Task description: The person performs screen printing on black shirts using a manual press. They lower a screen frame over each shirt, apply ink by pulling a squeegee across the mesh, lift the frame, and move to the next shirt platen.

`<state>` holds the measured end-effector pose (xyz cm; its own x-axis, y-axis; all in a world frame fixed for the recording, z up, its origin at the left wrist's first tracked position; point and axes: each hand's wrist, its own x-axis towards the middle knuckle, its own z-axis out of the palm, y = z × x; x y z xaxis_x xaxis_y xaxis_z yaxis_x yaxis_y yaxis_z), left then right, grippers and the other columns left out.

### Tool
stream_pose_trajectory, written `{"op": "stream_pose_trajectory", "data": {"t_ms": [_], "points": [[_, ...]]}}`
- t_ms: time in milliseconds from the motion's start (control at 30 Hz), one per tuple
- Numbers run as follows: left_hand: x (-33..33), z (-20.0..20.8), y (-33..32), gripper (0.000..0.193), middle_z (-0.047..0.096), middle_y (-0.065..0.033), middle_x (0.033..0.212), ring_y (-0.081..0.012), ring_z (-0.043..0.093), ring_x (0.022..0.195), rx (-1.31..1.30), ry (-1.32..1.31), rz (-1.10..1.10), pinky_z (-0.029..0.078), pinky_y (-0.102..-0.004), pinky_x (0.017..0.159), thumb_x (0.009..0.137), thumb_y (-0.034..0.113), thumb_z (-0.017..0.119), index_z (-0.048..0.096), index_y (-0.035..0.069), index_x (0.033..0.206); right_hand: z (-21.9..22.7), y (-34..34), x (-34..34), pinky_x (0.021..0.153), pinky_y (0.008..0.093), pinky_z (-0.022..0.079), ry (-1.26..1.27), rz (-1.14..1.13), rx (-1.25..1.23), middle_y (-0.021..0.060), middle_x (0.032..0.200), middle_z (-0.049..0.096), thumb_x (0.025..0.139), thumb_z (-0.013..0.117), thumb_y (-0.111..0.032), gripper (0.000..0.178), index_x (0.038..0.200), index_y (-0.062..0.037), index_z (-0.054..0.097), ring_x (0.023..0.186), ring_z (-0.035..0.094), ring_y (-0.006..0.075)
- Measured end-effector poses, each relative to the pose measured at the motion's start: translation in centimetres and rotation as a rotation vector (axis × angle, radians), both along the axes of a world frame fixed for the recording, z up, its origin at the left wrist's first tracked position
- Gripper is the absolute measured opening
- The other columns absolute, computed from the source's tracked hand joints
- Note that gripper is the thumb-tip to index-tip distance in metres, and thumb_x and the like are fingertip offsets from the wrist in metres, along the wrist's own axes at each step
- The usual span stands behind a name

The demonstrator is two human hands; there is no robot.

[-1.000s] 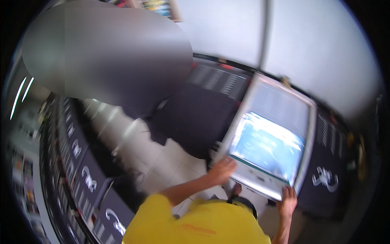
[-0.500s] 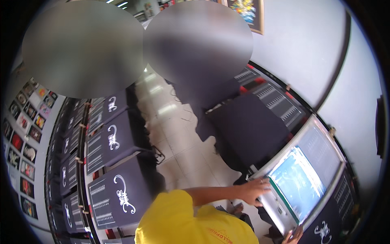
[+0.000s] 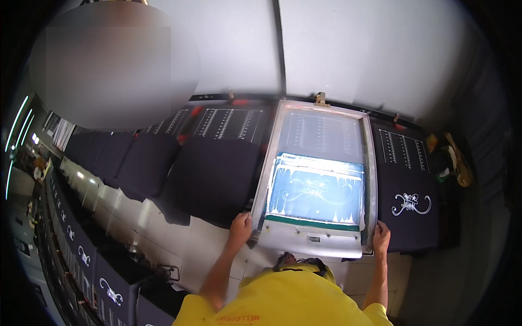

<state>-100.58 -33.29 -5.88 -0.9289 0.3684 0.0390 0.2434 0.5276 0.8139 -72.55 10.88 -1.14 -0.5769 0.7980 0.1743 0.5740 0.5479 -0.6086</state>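
A screen printing frame (image 3: 372, 187) with pale metal sides lies in front of me over a dark cloth panel. White ink streaks the blue stencil area (image 3: 316, 191) of its mesh, where a scrolled design shows. Along the stencil's near edge runs a green strip (image 3: 312, 223). My left hand (image 3: 240, 228) is closed at the frame's near left corner. At the near right corner my right hand (image 3: 381, 237) is closed on the frame's side. The fingertips of both hands are partly hidden.
A dark cloth panel (image 3: 411, 204) with a white scroll print lies right of the frame. More dark panels (image 3: 213, 176) line the table to the left. Metal clamps (image 3: 321, 99) sit along the back rail by the wall. Another printed row (image 3: 111, 292) stands lower left.
The view has swung right toward the frame. My left hand has gone from the frame's near edge to its left corner, and my right hand now shows at the right side.
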Motion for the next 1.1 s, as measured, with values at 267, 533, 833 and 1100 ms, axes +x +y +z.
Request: {"op": "stream_pose_trajectory", "data": {"t_ms": [267,533,833,1100], "points": [[-0.9,-1.3,2.0,0.027,0.072,-0.0193,0.089,-0.0291,0.070,0.074,0.090,-0.056,0.124,0.053,-0.0348,0.069,0.092,0.020,0.066,0.073,-0.002,0.106,-0.1,1.5,-2.4,0.068,0.0315,0.050,0.163,-0.145,-0.172,0.0113,0.079,0.069,0.088,0.063,-0.006,0.018,0.100,0.0060,0.071,0.071,0.062,0.0150],[-2.6,-2.5,3.5,0.027,0.070,-0.0214,0.083,-0.0317,0.070,0.072,0.033,-0.112,0.149,0.052,-0.0371,0.067,0.091,0.023,0.066,0.072,-0.002,0.100,0.6,2.7,-4.8,0.061,0.0308,0.046,0.158,-0.158,-0.230,0.0072,0.074,0.064,0.090,0.060,-0.008,0.019,0.100,0.0071,0.068,0.065,0.055,0.0128],[-3.1,-2.1,2.9,0.030,0.069,-0.0219,0.079,-0.0325,0.069,0.069,0.091,-0.217,0.249,0.051,-0.0388,0.064,0.092,0.025,0.064,0.071,-0.004,0.095,0.2,0.6,-5.1,0.057,0.0286,0.042,0.191,-0.155,-0.224,0.0052,0.073,0.062,0.090,0.057,-0.011,0.025,0.097,0.0102,0.068,0.064,0.052,0.0100],[-3.1,-1.3,-2.7,0.029,0.071,-0.0194,0.089,-0.0287,0.068,0.070,0.230,-0.160,0.233,0.052,-0.0361,0.066,0.094,0.024,0.064,0.071,-0.004,0.097,0.5,-3.9,-3.0,0.057,0.0283,0.040,0.218,-0.143,-0.222,0.0030,0.074,0.062,0.089,0.060,-0.015,0.029,0.102,0.0097,0.070,0.065,0.048,0.0097]]}}
